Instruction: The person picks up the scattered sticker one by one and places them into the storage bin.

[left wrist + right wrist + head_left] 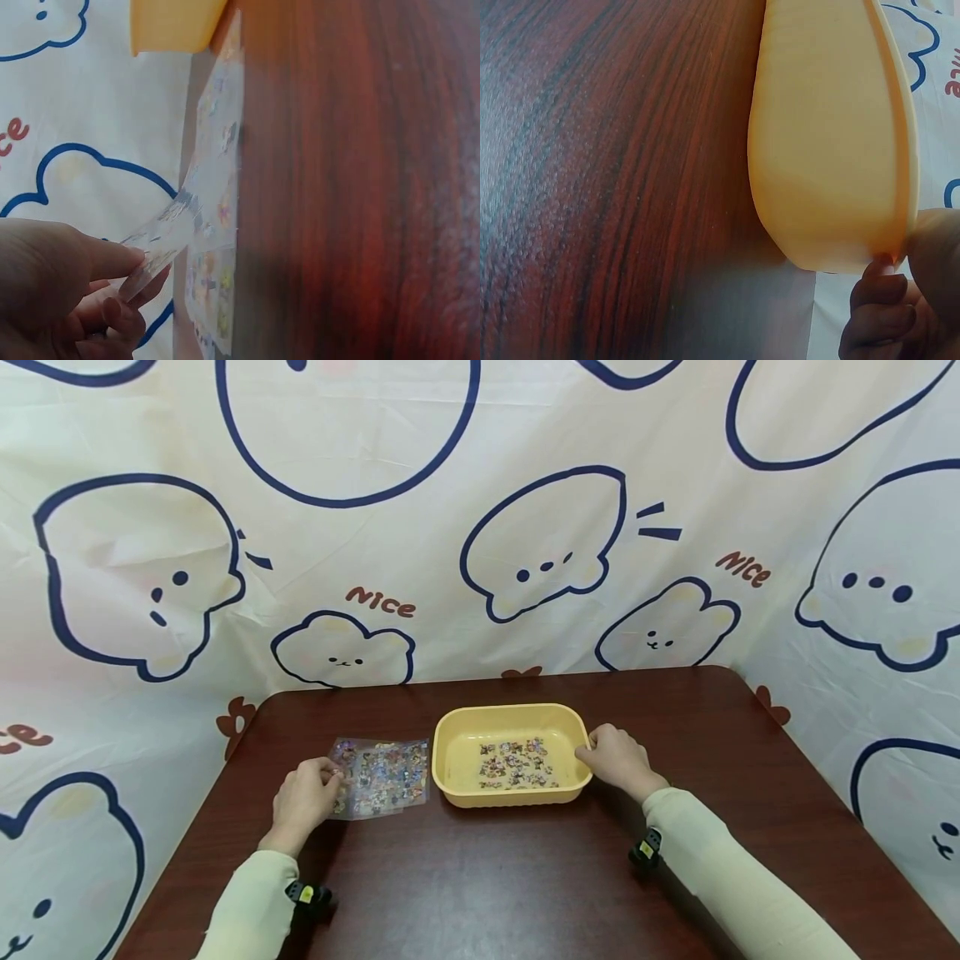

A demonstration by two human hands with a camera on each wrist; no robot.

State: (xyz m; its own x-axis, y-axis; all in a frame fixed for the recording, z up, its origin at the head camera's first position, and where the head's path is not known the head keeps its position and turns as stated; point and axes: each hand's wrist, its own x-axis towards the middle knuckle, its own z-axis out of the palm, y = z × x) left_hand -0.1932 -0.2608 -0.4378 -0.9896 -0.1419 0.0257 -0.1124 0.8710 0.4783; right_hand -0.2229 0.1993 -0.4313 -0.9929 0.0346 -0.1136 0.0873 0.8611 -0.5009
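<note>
The left hand (298, 803) pinches the left edge of a clear packet (386, 777) between thumb and fingers, while the right hand (621, 762) grips the right-end rim of a yellow tray (510, 799), its thumb at the edge and its fingertips against the outside. The left wrist view shows what the head view barely tells: the pinched film is drawn up off the table (487, 885), slanting from the fingers down to the rest of the packet, which lies flat. The right wrist view gives the tray's smooth outer wall and the fingertips tucked under its rim, but hides the inside; only from the head is the scatter of small pieces (517, 766) visible on the tray's floor. Under everything is a dark reddish-brown, wood-grained tabletop with a soft sheen. Behind it and to both sides hangs a pale cloth (525, 635) printed with blue-outlined cartoon animals, brown flowers and the word "Nice". Pale sleeves (251, 906) cover both forearms, with a small black device (307, 893) at each wrist. The packet extends rightward from the left hand's grip, just beside the tray, which extends leftward from the right hand.
</note>
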